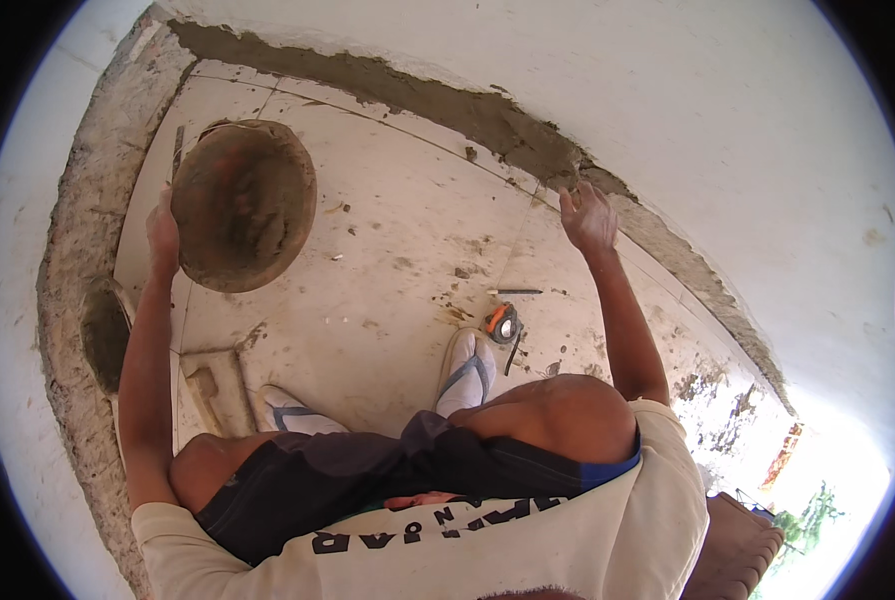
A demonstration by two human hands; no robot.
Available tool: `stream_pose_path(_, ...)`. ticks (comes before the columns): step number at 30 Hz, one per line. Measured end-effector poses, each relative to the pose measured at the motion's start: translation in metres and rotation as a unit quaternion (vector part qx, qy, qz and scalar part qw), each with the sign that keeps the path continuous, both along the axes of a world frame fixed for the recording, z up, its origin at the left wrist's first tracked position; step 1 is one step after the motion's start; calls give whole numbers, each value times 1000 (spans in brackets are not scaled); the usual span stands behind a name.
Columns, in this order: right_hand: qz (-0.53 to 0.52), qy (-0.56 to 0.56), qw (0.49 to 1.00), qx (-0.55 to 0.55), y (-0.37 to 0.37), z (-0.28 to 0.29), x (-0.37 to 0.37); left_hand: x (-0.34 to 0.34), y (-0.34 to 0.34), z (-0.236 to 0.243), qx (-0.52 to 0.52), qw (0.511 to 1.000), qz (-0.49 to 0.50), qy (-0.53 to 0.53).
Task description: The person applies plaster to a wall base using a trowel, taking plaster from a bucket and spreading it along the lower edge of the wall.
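Observation:
My left hand (164, 238) is beside the left rim of a round, mortar-stained basin (297, 215), its fingers closed on a narrow dark strip (178, 150) that points away from me. What the strip belongs to is hidden. The basin looks dirty grey-brown inside. On the far right, my right hand (589, 220) reaches to the foot of the wall, with thumb and bent fingers apart at the end of a band of wet grey mortar (417, 95). No tool shows in it.
Between my feet and right arm lie an orange-and-black tape measure (504, 323) and a dark pencil-like stick (517, 291). A second bucket-like container (105, 330) stands left of my forearm. A rectangular wooden-looking piece (217, 385) lies by my left foot. Mortar crumbs dot the pale floor tiles (387, 250).

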State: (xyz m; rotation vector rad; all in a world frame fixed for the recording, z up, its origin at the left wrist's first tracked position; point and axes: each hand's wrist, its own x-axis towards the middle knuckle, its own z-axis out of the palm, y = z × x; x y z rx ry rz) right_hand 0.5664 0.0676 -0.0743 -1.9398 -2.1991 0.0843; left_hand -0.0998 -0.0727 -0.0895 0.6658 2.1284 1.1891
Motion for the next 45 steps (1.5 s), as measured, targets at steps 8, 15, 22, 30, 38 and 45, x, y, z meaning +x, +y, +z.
stream_pose_path(8, 87, 12, 993, -75, 12, -38, -37, -2, 4, -9, 19, 999, -16, -24)
stream_pose_path(15, 54, -43, 987, -143, 25, -51, -52, 0, 2, -2, 26, 999, -23, -9)
stream_pose_path(22, 16, -67, 991, -114, 4, -32, 14, 3, -2, -1, 40, 998, -39, -13)
stream_pose_path(30, 52, -69, 995, -57, -7, -37, 30, -4, 1, -5, 41, 998, -17, -40)
stream_pose_path(38, 54, -56, 997, -15, 17, -17, 10, 2, 2, 2, 14, 999, -42, -19)
stream_pose_path(45, 76, -31, 997, 5, 11, 17, -36, 0, -1, 4, 48, 995, -45, -81)
